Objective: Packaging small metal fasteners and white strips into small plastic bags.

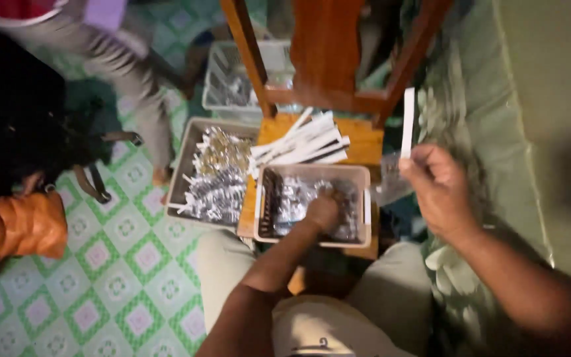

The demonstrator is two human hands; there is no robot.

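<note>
Knees in pale trousers [391,297] are sitting closest, framing a small wooden stool [365,142]. Resting on that stool's near edge is a beige tray [358,175] holding a heap of crinkled silver foil pieces [292,198]; the left hand [324,213] is reaching down into the heap, fingers curled, though what they are gripping cannot be told. Just right of the tray, the right hand [434,188] is pinching the bottom end of 1 thin white strip [408,122], which is standing upright above the stool's right side. Behind the tray, a fan of similar white strips [302,142] is lying across the stool. On the green tiled floor [120,277] to the left, a grey tray [183,168] is holding silver and gold foil bundles [219,175], and a white basket [219,66] is sitting farther back.
</note>
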